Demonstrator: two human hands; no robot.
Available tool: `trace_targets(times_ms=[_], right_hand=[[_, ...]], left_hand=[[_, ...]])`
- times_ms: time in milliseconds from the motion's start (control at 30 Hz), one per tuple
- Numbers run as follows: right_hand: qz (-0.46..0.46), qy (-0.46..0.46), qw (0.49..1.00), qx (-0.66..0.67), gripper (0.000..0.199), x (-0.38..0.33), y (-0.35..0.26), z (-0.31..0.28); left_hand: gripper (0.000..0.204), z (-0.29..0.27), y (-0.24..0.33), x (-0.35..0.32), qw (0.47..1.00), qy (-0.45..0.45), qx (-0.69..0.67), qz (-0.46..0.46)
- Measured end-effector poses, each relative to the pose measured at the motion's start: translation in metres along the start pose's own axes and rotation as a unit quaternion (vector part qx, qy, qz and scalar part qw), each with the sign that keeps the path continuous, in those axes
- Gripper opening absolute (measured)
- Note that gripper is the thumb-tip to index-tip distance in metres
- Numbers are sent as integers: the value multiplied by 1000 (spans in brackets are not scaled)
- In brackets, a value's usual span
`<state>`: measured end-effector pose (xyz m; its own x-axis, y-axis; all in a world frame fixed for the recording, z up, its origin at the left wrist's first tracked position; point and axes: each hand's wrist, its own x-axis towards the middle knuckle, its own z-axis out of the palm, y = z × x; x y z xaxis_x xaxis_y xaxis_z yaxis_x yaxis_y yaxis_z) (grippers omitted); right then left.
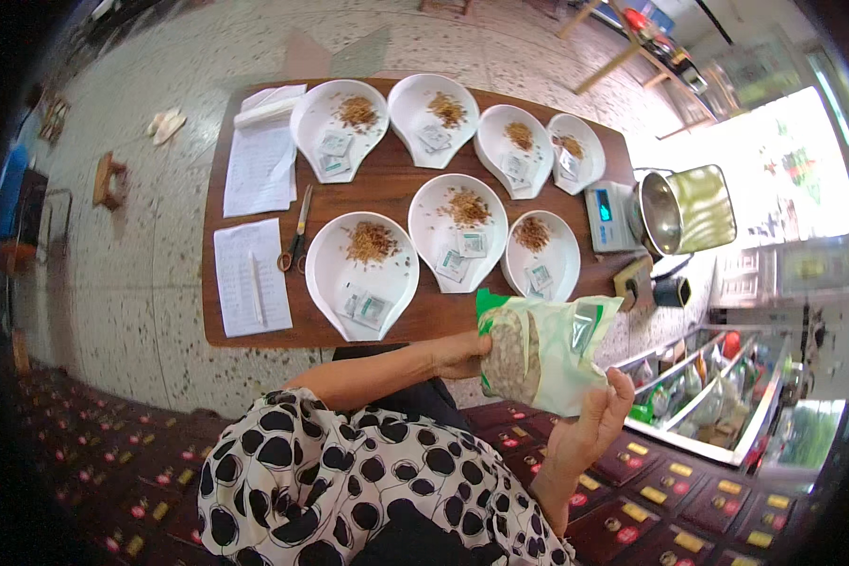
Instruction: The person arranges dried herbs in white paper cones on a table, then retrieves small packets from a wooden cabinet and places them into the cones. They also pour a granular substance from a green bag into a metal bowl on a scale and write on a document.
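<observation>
In front of my body, over the near edge of the table, I hold a green and white plastic bag (558, 354). Its see-through window shows pale brownish pieces, too small to name. My left hand (462, 356) is closed on the bag's left edge. At the lower right side of the bag, my right hand (590, 420) grips it with thumb and fingers. Just beyond lie white scoop-shaped trays, the closest being the near right tray (561, 247) and the near middle tray (426, 212). Each tray holds a heap of brown dried bits and small white packets.
The brown wooden table (349, 200) also carries scissors (299, 231), paper sheets (245, 259) with a white pen (255, 283), and a digital scale (613, 217). A metal bowl (660, 212) stands by its right edge. Drawers (651, 481) are at the lower right, beside a shelved case (726, 377).
</observation>
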<state>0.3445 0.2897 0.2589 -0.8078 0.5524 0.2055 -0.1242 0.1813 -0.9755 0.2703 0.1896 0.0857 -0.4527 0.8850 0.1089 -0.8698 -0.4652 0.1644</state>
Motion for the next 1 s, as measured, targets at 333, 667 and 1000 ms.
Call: trace_targets(times_ms=[333,667,1000], right_hand=[[-169,-243,940,-173,24,87,27,-89],[-148,-269,920,-242,24,163,62,-125],[-40,-259,948,-179,17,200,68,-78]], left_hand=[[75,8,-2,56,978,146,-48,144],[70,5,-32,103,959,200,-3,201],[71,-2,-3,110,955,152,-9,253]])
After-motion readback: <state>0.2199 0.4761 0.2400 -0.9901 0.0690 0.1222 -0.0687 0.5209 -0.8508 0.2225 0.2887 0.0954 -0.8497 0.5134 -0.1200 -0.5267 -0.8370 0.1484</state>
